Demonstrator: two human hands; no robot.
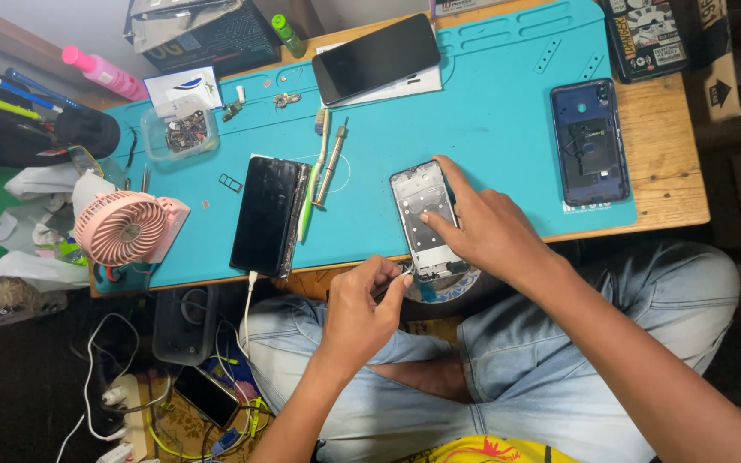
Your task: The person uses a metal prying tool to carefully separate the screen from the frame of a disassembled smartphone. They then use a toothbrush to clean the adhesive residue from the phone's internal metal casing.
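Silver phone frame [426,219] needs the right hand [482,227] pressing flat on it while the left hand [362,309], just below, pinches tweezers [394,281] steadily.

We see a turquoise work mat [490,111] over pale wood, a silver-grey phone frame [426,219] beside a glossy black phone [266,214], a dark blue back cover [590,141], a pink fan [122,227], a pink bottle [105,73], and faded light-blue jeans [576,343].
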